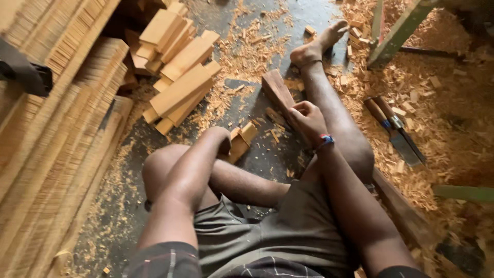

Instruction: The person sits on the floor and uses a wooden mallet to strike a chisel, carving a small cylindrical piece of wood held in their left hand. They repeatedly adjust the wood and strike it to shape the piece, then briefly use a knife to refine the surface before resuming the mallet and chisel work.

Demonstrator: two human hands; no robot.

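Observation:
I sit on a dark floor with my legs in front of me. My right hand [307, 119] grips the near end of a reddish-brown wooden block [277, 88] that lies on the floor beside my right leg. My left hand [220, 140] reaches down past my bent left knee, fingers curled on a small pale wood piece [242, 140]. How firmly it holds that piece is partly hidden by the wrist.
A pile of pale cut wood blocks [180, 77] lies ahead on the left. Stacked thin wood slats [56, 134] fill the left side. Two chisels [393, 128] rest on wood shavings [442, 118] at right. A green frame leg [399, 33] stands at the top right.

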